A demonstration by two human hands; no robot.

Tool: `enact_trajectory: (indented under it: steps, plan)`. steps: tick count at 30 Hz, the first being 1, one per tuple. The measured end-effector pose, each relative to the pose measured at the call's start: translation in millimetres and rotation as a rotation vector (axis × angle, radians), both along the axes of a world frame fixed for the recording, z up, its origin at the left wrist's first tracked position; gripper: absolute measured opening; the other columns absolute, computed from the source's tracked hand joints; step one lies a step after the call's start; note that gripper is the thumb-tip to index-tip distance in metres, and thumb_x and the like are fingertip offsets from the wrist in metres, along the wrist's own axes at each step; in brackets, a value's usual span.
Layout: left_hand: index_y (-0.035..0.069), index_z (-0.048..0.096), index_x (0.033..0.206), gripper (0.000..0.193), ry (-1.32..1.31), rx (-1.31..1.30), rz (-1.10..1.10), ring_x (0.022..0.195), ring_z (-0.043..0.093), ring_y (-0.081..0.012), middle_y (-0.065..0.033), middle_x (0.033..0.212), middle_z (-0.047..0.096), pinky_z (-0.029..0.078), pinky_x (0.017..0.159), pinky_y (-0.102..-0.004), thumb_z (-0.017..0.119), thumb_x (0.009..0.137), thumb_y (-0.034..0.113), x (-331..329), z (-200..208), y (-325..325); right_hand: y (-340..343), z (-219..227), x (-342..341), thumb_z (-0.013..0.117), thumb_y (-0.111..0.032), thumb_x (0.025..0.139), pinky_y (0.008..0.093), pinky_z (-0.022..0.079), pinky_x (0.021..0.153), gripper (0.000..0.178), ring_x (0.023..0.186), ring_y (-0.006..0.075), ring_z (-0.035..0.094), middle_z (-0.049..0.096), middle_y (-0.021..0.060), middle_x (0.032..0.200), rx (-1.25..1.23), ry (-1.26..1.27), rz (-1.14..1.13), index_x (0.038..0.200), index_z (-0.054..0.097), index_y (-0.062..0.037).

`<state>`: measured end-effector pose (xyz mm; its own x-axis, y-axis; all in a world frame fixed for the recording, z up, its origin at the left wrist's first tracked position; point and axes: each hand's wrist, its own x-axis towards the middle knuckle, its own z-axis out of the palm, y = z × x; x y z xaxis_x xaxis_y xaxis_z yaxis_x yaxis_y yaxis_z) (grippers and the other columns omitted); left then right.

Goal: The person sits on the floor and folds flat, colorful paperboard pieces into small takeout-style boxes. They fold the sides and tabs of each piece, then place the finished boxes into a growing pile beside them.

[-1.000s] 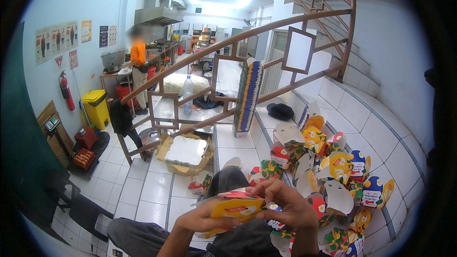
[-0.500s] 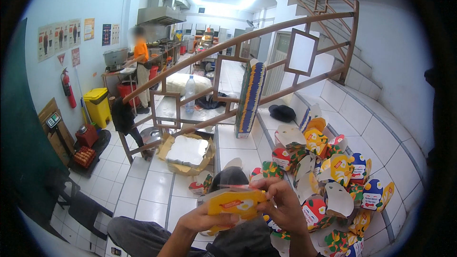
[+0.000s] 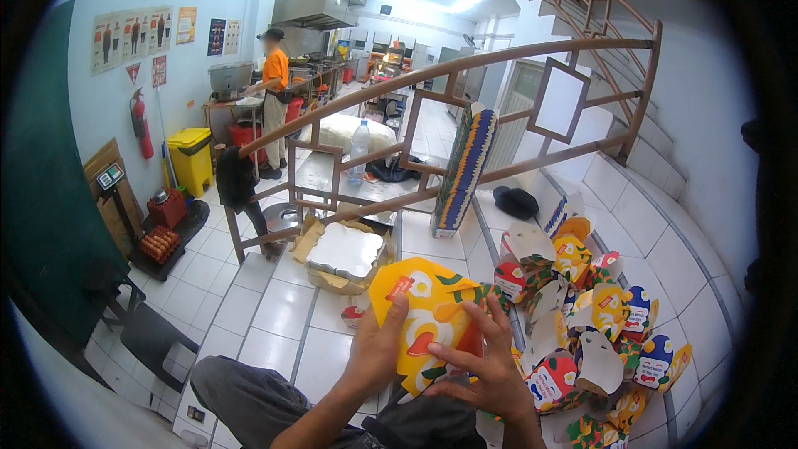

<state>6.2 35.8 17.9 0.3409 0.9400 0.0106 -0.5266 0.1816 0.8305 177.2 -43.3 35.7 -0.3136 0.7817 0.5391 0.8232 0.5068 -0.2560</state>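
Above my lap, a yellow food carton (image 3: 424,316) with printed egg pictures and green patches is tilted with its broad printed face toward me. My left hand (image 3: 378,353) grips its left edge, thumb on the front. At the carton's right side is my right hand (image 3: 490,362), its fingers bent over the edge and front panel; parts of its grip are hidden. To the right, a heap of folded cartons (image 3: 594,308) in yellow, red, blue and green spreads over the tiled steps. A stack of flat white carton sheets (image 3: 345,249) lies in an opened brown box (image 3: 312,270) ahead.
A tall stack of flat cartons (image 3: 465,175) leans on the brown stair railing (image 3: 374,87). A black cap (image 3: 515,202) lies on a step. Beyond the railing are a water bottle (image 3: 359,150) on a metal table and a person in orange (image 3: 274,75). A dark chair (image 3: 158,341) stands lower left.
The yellow carton has turned from edge-on to show its broad face, and it sits higher. My right hand has shifted from a pinch at its top corner to its right side. The view has swung left.
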Motion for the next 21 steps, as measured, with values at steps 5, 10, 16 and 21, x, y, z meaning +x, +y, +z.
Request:
enact_trajectory:
  steps: [5, 10, 16, 21]
  plan:
    - [0.003, 0.034, 0.136, 0.05, -0.15, -0.037, -0.107, 0.109, 0.059, -0.0262, -0.0175, 0.124, 0.053, 0.054, 0.088, -0.0364, 0.047, 0.1, 0.036, 3.0, -1.9, -0.8, 6.7, -0.8, 3.9, 0.086, -0.042, 0.057, 0.055, 0.021, 0.113, 0.057, 0.14, 0.042, 0.02, 0.034, 0.0114, 0.147, 0.081, -0.089, -0.023, 0.111, 0.07, -0.0336]
    - [0.003, 0.034, 0.136, 0.046, -0.218, -0.114, -0.278, 0.113, 0.058, -0.0249, -0.0156, 0.124, 0.053, 0.053, 0.091, -0.037, 0.049, 0.1, 0.026, -0.5, -2.9, -3.4, 1.0, 7.2, 7.7, 0.085, -0.044, 0.056, 0.0556, 0.021, 0.112, 0.052, 0.14, 0.0409, 0.021, 0.035, 0.0106, 0.147, 0.078, -0.044, -0.001, 0.106, 0.073, -0.0342]
    - [0.004, 0.033, 0.137, 0.047, -0.288, -0.179, -0.387, 0.113, 0.059, -0.0255, -0.0152, 0.127, 0.053, 0.053, 0.092, -0.0379, 0.053, 0.098, 0.022, 2.7, -3.3, 0.2, -1.9, 13.5, 9.3, 0.084, -0.042, 0.058, 0.056, 0.022, 0.112, 0.049, 0.139, 0.0399, 0.024, 0.043, 0.0056, 0.142, 0.058, -0.064, -0.027, 0.105, 0.073, -0.0349]
    - [0.001, 0.037, 0.133, 0.047, -0.25, -0.174, -0.412, 0.107, 0.062, -0.0241, -0.0161, 0.12, 0.057, 0.057, 0.086, -0.0354, 0.058, 0.094, 0.016, 2.7, -8.7, 0.6, 1.3, 2.8, 15.5, 0.083, -0.032, 0.062, 0.0546, 0.024, 0.113, 0.042, 0.138, 0.0378, 0.027, 0.05, 0.0018, 0.135, 0.114, 0.004, 0.009, 0.103, 0.074, -0.0339]
